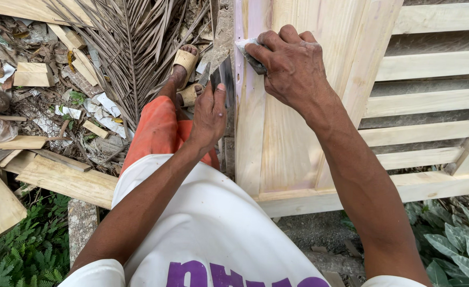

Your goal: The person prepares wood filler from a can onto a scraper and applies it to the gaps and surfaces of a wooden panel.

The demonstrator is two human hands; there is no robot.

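Fingers of right hand (290, 66) pinch grey sanding pad (249, 53) against pale door (277, 143); left hand (209, 114) grips its edge.

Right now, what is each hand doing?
Left hand: closed on a flat dark scraper blade beside the door's edge.
Right hand: closed, pressing a small grey pad on the wooden door.

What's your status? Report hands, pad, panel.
Right hand presses pad on panel. Left hand grips panel's edge. Nothing in the way.

Worn grey sanding pad (249, 54) flat against pale unfinished wooden door (277, 133).
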